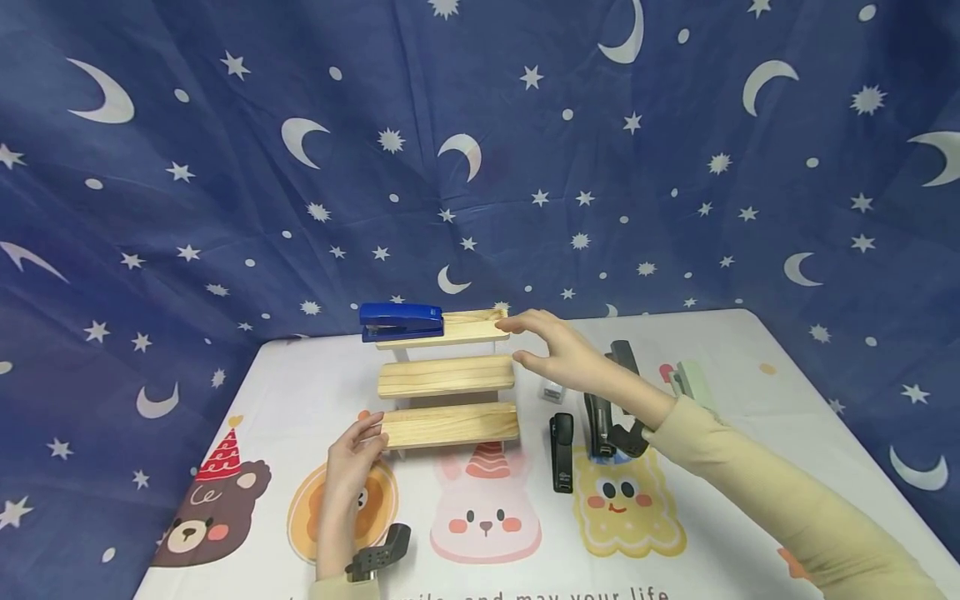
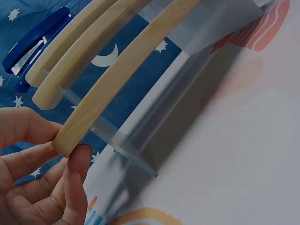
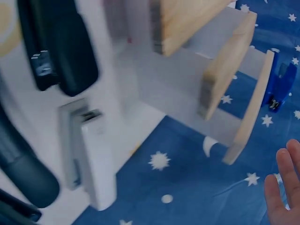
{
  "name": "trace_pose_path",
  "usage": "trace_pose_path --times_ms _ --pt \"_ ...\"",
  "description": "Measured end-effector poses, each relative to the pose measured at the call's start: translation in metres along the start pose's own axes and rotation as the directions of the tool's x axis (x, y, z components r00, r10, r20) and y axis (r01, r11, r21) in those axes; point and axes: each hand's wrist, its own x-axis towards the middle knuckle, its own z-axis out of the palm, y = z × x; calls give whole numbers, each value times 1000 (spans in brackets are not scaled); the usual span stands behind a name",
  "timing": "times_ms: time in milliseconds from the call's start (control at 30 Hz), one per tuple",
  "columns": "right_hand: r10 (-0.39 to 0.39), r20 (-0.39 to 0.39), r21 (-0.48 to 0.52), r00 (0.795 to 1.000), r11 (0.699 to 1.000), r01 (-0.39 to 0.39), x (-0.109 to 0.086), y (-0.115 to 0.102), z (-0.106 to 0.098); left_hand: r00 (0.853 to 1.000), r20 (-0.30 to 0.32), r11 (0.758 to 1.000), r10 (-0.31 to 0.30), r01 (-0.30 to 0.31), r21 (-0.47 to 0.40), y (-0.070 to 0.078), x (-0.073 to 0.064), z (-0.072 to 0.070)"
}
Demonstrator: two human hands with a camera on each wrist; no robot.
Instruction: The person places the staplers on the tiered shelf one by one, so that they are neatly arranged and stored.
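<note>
A three-tier display rack with pale wooden boards and clear side supports stands on the table. My left hand [image 1: 351, 467] pinches the left end of its lowest board [image 1: 450, 427] between thumb and fingers, as the left wrist view shows closely. On the left part of the top board [image 1: 472, 321] lies a blue stapler [image 1: 401, 315], its end jutting past the board. Beside the right end of the upper boards, my right hand [image 1: 562, 354] has its fingers extended and holds nothing. In the right wrist view those fingers [image 3: 286, 168] show apart from the rack.
Right of the rack lie a small black stapler [image 1: 562, 454], larger black staplers [image 1: 600, 429], a whitish stapler [image 1: 553, 392] and a pale green one [image 1: 692, 382]. My right forearm passes over this group. A blue star-and-moon cloth [image 1: 525, 167] hangs behind the table.
</note>
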Motion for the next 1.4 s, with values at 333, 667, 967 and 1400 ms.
trace_pose_path --times_ms 333,667,967,1400 --pt "73 -47 -20 996 997 -74 -36 31 -8 1000 -1 1000 -9 9 2 1 2 3" --pt "89 -141 -65 986 993 -98 -65 63 -15 1000 3 1000 -8 8 -5 -1 2 2" --pt "173 -170 -73 970 980 -187 -88 81 -25 1000 -5 1000 -12 12 8 -1 2 3" --pt "219 -234 -93 947 965 -246 -120 106 -39 1000 -2 1000 -17 17 2 0 -1 2"
